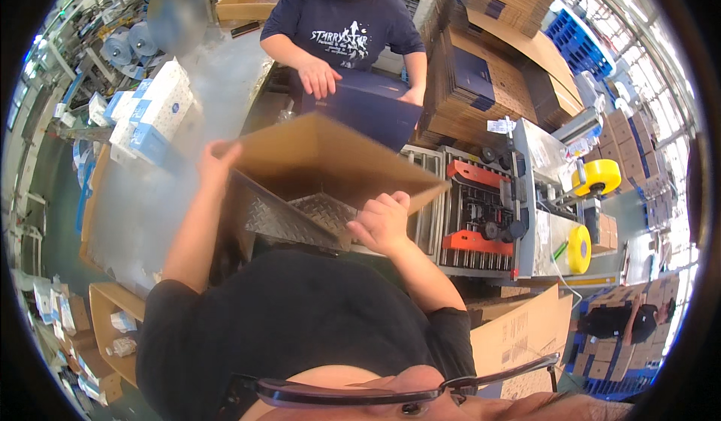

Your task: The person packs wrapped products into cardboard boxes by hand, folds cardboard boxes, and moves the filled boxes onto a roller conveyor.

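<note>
A brown cardboard box (293, 147) is held up in front of me, its walls spread apart. Through its middle the metal tread plate (327, 211) beneath shows. My left hand (218, 162) is closed on the left corner of the box, with some fingers hidden behind the cardboard. At the right corner, my right hand (383, 222) is closed with its fingers curled at the edge. Just beyond, a co-worker in a dark T-shirt has both hands on a dark blue box (364, 105).
Right of the box runs a roller conveyor (424, 214) leading to a machine with red guides (481, 242) and yellow tape rolls (578, 250). Flattened cartons (488, 83) are stacked at the far right. White-and-blue packages (154, 113) stand on the metal table (135, 211) at left.
</note>
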Demonstrator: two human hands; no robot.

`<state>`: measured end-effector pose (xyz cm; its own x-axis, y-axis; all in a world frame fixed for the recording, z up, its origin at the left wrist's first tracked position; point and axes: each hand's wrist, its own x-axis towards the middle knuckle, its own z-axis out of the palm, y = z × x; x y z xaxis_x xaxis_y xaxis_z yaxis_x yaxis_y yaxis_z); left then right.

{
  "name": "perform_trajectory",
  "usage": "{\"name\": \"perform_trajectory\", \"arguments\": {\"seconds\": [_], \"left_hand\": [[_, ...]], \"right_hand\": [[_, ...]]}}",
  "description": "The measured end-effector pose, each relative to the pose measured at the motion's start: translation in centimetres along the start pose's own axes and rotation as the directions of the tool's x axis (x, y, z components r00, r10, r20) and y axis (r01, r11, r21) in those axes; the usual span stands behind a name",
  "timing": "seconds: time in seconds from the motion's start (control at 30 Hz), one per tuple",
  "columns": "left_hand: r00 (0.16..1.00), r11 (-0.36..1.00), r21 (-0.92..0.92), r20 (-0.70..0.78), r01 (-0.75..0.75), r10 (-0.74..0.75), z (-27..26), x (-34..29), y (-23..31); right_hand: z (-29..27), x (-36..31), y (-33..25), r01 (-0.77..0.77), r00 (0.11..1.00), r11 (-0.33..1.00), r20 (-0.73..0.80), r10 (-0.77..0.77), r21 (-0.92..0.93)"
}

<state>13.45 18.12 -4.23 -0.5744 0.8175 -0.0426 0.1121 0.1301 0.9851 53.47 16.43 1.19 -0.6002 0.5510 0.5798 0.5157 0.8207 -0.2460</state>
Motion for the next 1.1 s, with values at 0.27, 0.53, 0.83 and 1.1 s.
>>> {"name": "perform_trajectory", "arguments": {"seconds": [0.27, 0.53, 0.83, 1.1], "left_hand": [[0.070, 0.383, 0.176, 0.959, -0.907, -0.275, 6.1, -13.1, 7.0], [0.243, 0.441, 0.287, 0.958, -0.850, -0.156, 12.5, -9.0, 1.9], [0.611, 0.314, 0.545, 0.773, -0.777, 0.171, 8.4, -10.3, -4.5], [0.940, 0.892, 0.451, 0.305, 0.001, -0.155, -4.7, 4.6, -10.9]], "right_hand": [[10.4, -6.5, 3.3, 0.183, 0.812, 0.956, 0.514, -0.278, 0.229], [0.5, -3.5, 12.5, -0.153, 0.967, 0.803, 0.079, 0.241, -0.576], [5.6, -10.8, 10.3, -0.454, 0.885, 0.883, 0.173, 0.432, 0.117], [25.9, -21.2, 13.2, -0.953, 0.182, 0.022, 0.510, 0.840, 0.303]]}}
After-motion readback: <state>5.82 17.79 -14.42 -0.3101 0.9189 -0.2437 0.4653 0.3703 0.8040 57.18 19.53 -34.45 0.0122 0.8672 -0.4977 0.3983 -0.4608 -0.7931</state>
